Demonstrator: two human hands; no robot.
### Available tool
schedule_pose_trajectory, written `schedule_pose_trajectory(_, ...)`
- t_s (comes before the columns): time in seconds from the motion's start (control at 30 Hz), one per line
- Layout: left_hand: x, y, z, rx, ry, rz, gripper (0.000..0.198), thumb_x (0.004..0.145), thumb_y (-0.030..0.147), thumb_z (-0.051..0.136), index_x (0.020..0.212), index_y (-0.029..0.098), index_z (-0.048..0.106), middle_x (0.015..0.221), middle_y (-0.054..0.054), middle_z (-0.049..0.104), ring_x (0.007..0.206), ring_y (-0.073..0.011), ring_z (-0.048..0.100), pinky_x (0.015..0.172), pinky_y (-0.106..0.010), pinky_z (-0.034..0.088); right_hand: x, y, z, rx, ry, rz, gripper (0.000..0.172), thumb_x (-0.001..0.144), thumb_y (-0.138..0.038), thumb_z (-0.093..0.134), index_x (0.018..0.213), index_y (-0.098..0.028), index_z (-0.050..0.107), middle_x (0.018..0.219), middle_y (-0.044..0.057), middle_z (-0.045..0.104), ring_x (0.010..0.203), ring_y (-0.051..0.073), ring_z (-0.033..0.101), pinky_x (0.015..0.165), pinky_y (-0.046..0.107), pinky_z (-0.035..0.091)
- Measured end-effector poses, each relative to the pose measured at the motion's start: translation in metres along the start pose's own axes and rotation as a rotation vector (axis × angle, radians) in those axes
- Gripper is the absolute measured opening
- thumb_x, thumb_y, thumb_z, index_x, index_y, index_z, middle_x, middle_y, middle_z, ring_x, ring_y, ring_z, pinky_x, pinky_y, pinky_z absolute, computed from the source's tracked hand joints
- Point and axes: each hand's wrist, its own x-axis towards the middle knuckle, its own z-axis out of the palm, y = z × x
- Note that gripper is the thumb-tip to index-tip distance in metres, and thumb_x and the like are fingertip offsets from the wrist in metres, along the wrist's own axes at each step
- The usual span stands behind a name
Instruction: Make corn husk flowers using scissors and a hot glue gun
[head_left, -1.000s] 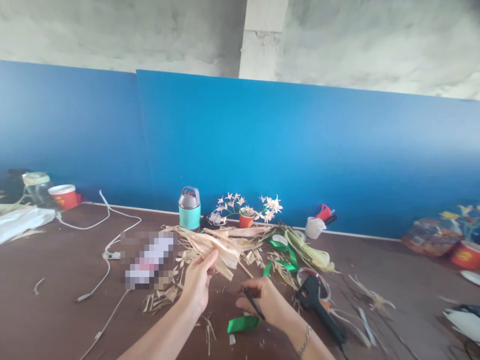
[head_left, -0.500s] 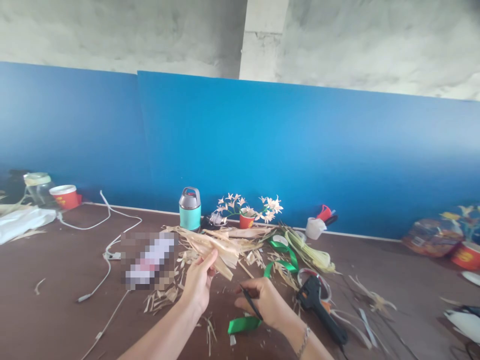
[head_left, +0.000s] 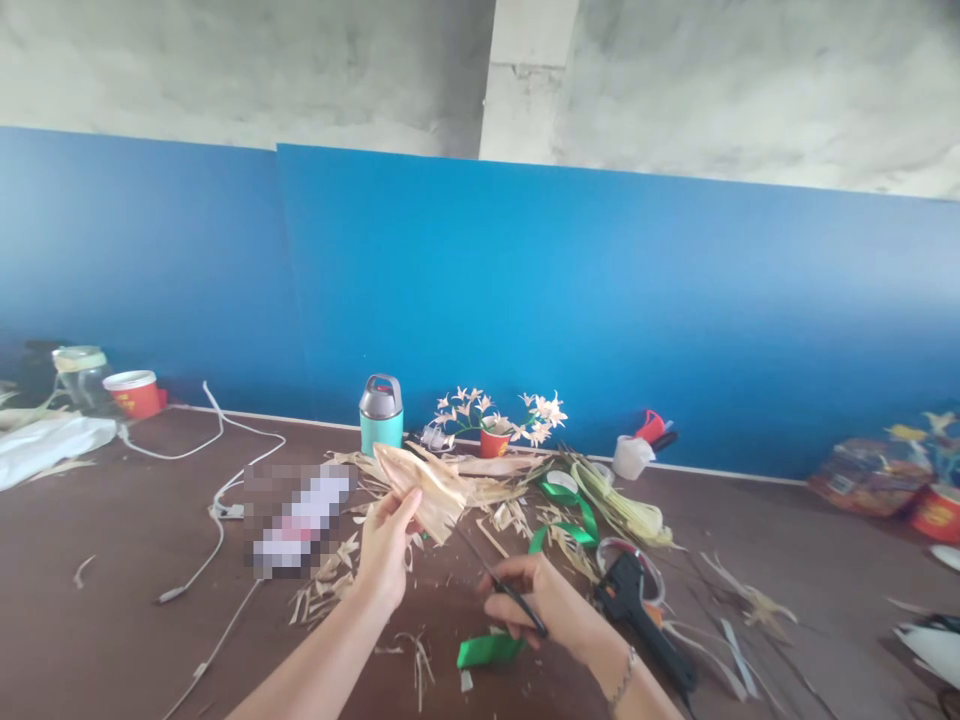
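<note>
Between the thumb and fingers of my left hand (head_left: 386, 550) is a pale, dry corn husk (head_left: 424, 490), raised above the table and slanting down to the right. My right hand (head_left: 540, 605) is closed around dark scissors (head_left: 517, 600); their thin blades point up and left at the husk's lower end. More husk pieces (head_left: 495, 465) lie behind it, partly covered by it. Husk scraps (head_left: 326, 590) are scattered left of my left hand. A short green ribbon piece (head_left: 489, 650) rests below my right hand.
A black glue gun (head_left: 645, 620) lies just right of my right hand, beside a tape roll. Behind are a teal flask (head_left: 382, 430), a red pot of husk flowers (head_left: 493, 440), green ribbon (head_left: 577, 530) and a husk bundle (head_left: 622, 500). White cables (head_left: 217, 500) run on the left.
My left hand has turned the husk, and its far end now points up and left. The scissors have tilted, with their blades now visible close to the husk's lower end.
</note>
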Motion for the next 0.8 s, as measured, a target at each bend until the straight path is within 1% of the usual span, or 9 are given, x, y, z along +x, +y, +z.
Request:
schedule_pose_trajectory(0.07,0.0024,0.0018,-0.0014,0.001,-0.01,0.014,0.027,0.056,0.034,0.078,0.069,0.015,0.064,0.059,0.002,0.061,0.053,-0.0091,0.054,0.052,-0.019,0.041,-0.0011,0.0,-0.003,0.03,-0.01,-0.011,0.035,0.066,-0.04,0.069,0.085,-0.011,0.066,0.046,-0.004,0.054,0.032,0.003,0.038,0.032,0.015,0.028)
schedule_pose_trajectory(0.17,0.0014,0.0043,-0.0007,0.029,-0.04,0.022,0.026,0.058,0.036,0.076,0.069,0.016,0.063,0.058,0.003,0.063,0.053,-0.0106,0.057,0.052,-0.019,0.041,-0.0008,0.0006,-0.0043,0.04,-0.016,-0.006,0.035,0.066,-0.04,0.069,0.085,-0.011,0.066,0.045,-0.005,0.054,0.032,0.003,0.038,0.032,0.014,0.029)
schedule_pose_trajectory(0.37,-0.0044,0.0071,0.0034,0.11,-0.161,-0.058,0.025,0.058,0.034,0.075,0.072,0.015,0.066,0.063,-0.001,0.068,0.057,-0.014,0.062,0.058,-0.023,0.046,0.0011,0.0034,-0.0021,0.025,-0.046,0.007,0.03,0.066,-0.037,0.07,0.082,-0.011,0.066,0.045,-0.005,0.055,0.031,0.003,0.039,0.031,0.014,0.03)
schedule_pose_trajectory(0.67,-0.005,0.0046,0.0037,0.127,-0.222,-0.128,0.024,0.058,0.033,0.075,0.073,0.015,0.068,0.068,-0.003,0.071,0.063,-0.0173,0.065,0.058,-0.024,0.048,-0.0018,-0.0008,-0.0021,0.075,-0.083,-0.008,0.039,0.066,-0.043,0.07,0.085,-0.01,0.066,0.046,-0.004,0.054,0.031,0.003,0.039,0.031,0.014,0.029)
schedule_pose_trajectory(0.8,-0.0053,0.0046,0.0044,0.125,-0.234,-0.143,0.024,0.059,0.032,0.075,0.075,0.015,0.068,0.07,-0.004,0.072,0.063,-0.0174,0.065,0.057,-0.024,0.048,-0.001,0.0,-0.0017,0.072,-0.089,-0.015,0.041,0.066,-0.046,0.07,0.085,-0.01,0.066,0.046,-0.004,0.054,0.03,0.003,0.039,0.031,0.014,0.029)
